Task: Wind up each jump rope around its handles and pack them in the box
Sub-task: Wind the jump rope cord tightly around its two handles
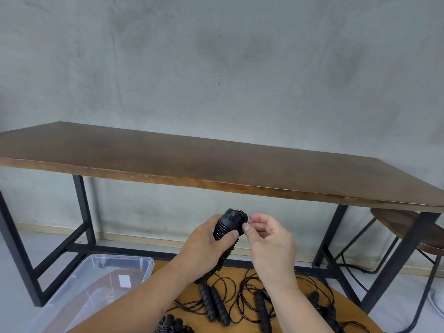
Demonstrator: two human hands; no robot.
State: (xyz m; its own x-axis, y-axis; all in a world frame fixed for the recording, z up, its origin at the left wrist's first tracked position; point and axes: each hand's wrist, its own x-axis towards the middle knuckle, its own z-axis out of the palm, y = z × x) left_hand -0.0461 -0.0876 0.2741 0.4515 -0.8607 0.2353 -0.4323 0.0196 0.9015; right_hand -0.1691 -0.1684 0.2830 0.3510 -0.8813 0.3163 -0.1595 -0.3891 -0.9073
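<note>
Here, in the head view, the left hand grips a pair of jump-rope handles held together and raised in front of the person, its fingers curled round the black cord already coiled about them and the thumb pressed across the coils. The right hand is at the top end of the bundle, thumb and forefinger pinched together on what looks like the last bit of cord by the handle caps; the cord itself is too thin there to make out plainly.

Judging from this, the winding of this rope is nearly done and the loose end is being tucked or secured. The next move calls for fixing that end so the coils do not spring loose, then lowering the bundle into the clear plastic box at lower left, which appears to hold no ropes as yet.

Below the hands, several unwound ropes lie tangled on the round wooden counter, and one wound bundle sits at the bottom edge.
</note>
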